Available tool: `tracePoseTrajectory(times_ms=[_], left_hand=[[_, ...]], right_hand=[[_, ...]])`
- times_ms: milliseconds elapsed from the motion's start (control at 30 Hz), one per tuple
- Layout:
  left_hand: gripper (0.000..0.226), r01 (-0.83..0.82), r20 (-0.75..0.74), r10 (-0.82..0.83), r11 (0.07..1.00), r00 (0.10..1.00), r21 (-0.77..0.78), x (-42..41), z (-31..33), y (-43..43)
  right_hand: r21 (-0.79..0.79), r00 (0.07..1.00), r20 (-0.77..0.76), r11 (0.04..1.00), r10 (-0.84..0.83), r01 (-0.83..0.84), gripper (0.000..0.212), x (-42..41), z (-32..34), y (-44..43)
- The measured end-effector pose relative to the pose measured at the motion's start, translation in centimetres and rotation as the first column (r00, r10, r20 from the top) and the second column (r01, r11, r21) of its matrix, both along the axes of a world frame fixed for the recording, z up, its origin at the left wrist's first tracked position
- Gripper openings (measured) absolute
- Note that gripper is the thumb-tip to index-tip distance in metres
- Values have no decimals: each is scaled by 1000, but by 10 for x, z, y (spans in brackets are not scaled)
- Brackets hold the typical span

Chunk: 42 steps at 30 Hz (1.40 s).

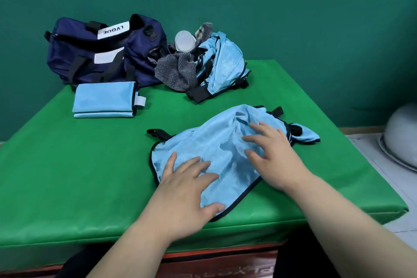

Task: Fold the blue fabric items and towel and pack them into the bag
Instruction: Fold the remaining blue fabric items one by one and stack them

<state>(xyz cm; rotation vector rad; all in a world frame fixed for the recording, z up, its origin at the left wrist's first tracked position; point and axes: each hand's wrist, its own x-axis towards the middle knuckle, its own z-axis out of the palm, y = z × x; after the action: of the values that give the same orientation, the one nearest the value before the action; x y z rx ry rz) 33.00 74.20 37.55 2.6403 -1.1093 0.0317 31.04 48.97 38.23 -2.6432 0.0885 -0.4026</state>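
A light blue fabric item (221, 140) with black trim and straps lies crumpled on the green mat (79, 165), near its front right. My left hand (187, 185) lies flat on its near left part, fingers spread. My right hand (273, 153) presses on its right part with fingers spread. A folded blue fabric item (105, 99) lies at the back left, in front of the navy bag (101, 52). Another crumpled blue item (222, 63) sits at the back, with a grey striped towel (176, 70) draped against it.
A translucent plastic cup (184, 40) lies on its side behind the towel. A white rounded object (401, 137) sits off the mat on the right. The mat's front edge drops just below my wrists; a green wall stands behind.
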Motion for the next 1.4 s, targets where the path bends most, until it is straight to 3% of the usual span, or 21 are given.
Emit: tracePoseTrajectory(times_ms=[133,233,300,433,567,833,1033,1400], left_hand=[[66,-3,-43,1,999,999,-45,2,-5,0],[22,-44,26,48,990,998,-136,7,-12,-2],[8,-99,81,116,977,990,-190,11,-10,-3],[8,-227,119,281,913,952,-339,29,10,-4],[9,-310,104,349,910,931,-274,55,17,-6],[16,-284,64,319,905,945,-316,70,3,-1],[13,-260,63,296,908,953,-330,69,-1,-1],[10,-171,208,238,940,949,-295,54,-5,-9]], right_hand=[[67,998,63,998,-27,23,41,-39,-17,4],[39,998,63,999,23,-25,38,-52,-23,9],[37,997,54,998,51,-53,39,-56,-25,13],[13,996,61,998,64,-65,43,-54,-28,20],[-25,998,62,1000,13,-11,45,-42,-28,26],[-151,999,54,989,10,-2,44,-16,-28,32],[-210,994,106,977,-17,39,22,0,-31,35],[-68,994,107,998,-1,8,13,-6,-31,26]])
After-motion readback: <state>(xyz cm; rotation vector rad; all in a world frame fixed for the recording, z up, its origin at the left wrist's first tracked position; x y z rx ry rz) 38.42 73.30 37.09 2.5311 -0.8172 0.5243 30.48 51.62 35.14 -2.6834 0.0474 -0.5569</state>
